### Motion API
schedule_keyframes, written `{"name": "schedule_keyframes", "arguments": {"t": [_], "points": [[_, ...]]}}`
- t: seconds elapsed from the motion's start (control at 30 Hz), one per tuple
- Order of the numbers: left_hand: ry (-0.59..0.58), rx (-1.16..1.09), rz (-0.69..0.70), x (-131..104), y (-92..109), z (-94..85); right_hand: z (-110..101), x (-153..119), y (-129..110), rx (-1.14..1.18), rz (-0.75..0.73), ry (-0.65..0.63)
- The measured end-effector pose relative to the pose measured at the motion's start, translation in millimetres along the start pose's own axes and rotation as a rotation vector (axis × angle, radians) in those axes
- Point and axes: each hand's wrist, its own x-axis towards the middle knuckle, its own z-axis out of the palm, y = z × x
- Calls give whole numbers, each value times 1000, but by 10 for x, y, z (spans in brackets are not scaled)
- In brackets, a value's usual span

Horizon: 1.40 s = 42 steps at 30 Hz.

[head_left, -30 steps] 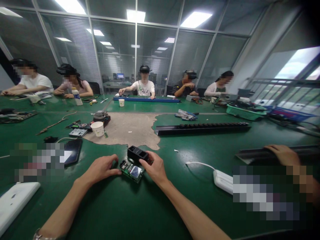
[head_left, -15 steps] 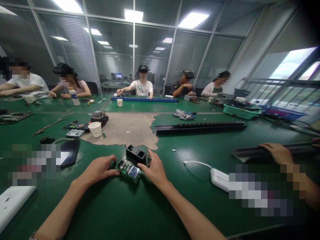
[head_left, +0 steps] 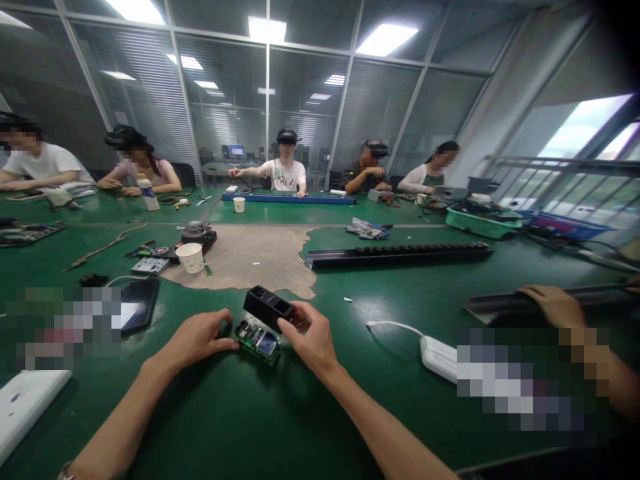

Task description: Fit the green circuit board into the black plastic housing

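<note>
A small green circuit board [head_left: 253, 339] with a bluish screen lies on the green table in front of me. My left hand [head_left: 203, 337] rests at the board's left edge, thumb and fingers apart, with nothing gripped between them. Just behind and above the board is a black rectangular housing [head_left: 267, 307] with openings in its top, tilted. Its right end sits between the thumb and fingers of my right hand [head_left: 311, 335].
A paper cup [head_left: 190, 258] and electronic parts stand beyond my left hand, near a brown mat patch [head_left: 255, 250]. A long black rail [head_left: 400, 257] lies behind. At right are a white device with a cable [head_left: 440, 360] and a person's hand [head_left: 555, 307].
My right hand has closed on the black housing's right end and tilted it, lifting it slightly. My left hand and the board have stayed in place.
</note>
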Motion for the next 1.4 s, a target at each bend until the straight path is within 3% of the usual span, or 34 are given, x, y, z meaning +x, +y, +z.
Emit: {"name": "schedule_keyframes", "arguments": {"t": [0.2, 0.83, 1.4], "points": [[12, 6, 15, -10, -37, 30, -29, -118, -234, -80, -85, -76], [-4, 22, 21, 10, -53, 37, -39, -198, -139, -499, -145, -359], [-10, 8, 19, 10, -23, 33, 45, -204, -76, -417, -167, -277]]}}
